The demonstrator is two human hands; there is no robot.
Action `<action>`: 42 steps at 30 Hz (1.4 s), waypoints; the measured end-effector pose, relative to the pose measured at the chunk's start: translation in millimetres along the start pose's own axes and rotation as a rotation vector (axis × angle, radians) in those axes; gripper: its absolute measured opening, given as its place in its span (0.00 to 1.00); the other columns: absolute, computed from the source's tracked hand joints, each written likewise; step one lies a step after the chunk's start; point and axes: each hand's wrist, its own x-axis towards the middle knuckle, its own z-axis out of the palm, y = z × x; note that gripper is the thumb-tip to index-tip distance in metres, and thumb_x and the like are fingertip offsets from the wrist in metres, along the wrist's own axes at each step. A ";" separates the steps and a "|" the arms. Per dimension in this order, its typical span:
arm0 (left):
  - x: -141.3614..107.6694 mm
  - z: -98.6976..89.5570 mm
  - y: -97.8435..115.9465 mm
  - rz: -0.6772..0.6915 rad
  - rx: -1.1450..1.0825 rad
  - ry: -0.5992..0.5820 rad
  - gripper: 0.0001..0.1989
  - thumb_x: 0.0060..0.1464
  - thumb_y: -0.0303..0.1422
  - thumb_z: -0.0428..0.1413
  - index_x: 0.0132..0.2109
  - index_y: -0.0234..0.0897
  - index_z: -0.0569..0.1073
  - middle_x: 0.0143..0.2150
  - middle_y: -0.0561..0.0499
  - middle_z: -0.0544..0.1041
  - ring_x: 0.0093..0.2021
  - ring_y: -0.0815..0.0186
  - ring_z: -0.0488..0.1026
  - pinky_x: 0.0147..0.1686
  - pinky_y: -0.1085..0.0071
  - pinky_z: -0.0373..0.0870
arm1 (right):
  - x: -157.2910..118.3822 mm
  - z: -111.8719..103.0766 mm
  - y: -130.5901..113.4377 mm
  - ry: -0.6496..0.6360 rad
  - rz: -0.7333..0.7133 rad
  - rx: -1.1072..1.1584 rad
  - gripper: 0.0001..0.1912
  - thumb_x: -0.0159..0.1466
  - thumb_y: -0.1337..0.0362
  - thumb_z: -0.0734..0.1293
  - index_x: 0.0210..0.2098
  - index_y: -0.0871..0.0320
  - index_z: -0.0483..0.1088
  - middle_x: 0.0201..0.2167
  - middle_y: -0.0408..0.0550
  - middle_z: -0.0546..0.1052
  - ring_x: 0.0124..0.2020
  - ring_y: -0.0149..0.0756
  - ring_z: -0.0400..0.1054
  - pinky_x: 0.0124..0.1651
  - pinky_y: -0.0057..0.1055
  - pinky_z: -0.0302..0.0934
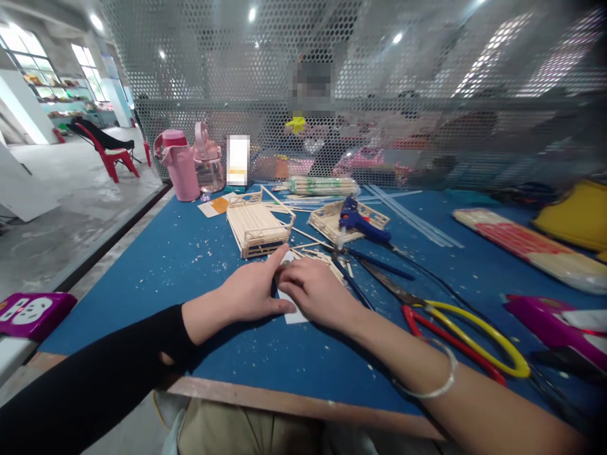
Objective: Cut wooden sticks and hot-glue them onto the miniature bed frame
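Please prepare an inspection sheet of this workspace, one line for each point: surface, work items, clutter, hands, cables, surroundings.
Surface: blue tabletop, scattered with small pale bits.
Work items: white paper under the hands; stick-built frame just beyond.
Clutter: loose sticks, scissors, glue gun over a stick-built tray.
Hands: left hand spread beside the paper; right hand with fingers curled above it, grip unclear.
Cables: black cable from the glue gun passes behind the scissors.
Surroundings: perforated screen behind; red chair at left.
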 end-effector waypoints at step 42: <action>1.4 5.2 2.4 -0.087 -1.189 0.143 0.21 0.42 0.48 0.62 0.31 0.32 0.72 0.24 0.54 0.72 0.23 0.76 0.64 0.26 0.77 0.60 | -8.7 -15.9 -3.9 0.417 -0.116 0.581 0.04 0.59 0.66 0.67 0.30 0.56 0.75 0.30 0.46 0.78 0.32 0.31 0.71 0.35 0.28 0.65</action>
